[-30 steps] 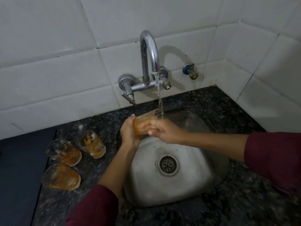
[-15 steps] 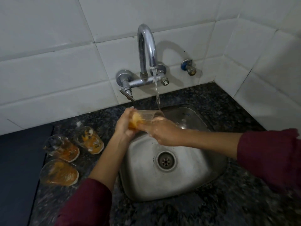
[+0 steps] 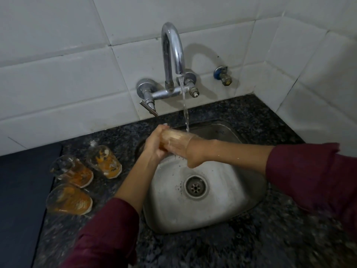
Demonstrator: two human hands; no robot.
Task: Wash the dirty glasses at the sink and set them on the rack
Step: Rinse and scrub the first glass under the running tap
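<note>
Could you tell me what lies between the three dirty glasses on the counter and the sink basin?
In the head view, the left forearm crosses that stretch above bare dark granite counter; nothing else lies between the dirty glasses and the sink.

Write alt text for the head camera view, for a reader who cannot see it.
Two hands, left and right, hold a glass sideways under a running tap over a steel sink. Three orange-stained glasses stand upside down on the dark counter to the left.
</note>
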